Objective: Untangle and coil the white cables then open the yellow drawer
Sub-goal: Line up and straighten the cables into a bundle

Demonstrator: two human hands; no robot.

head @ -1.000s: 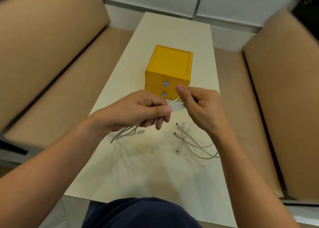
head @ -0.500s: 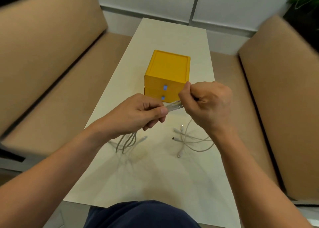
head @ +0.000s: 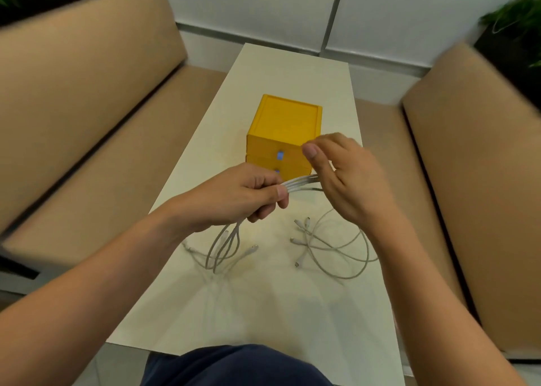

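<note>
Grips a bunch of white cables (head: 301,183) tight in the left hand (head: 248,195), running into the curled right hand (head: 342,178) close beside it, cannot tell if held there, with the yellow drawer (head: 273,151) just behind both hands.

Left hand (head: 243,198) clenched, right hand (head: 344,181) loose
</note>
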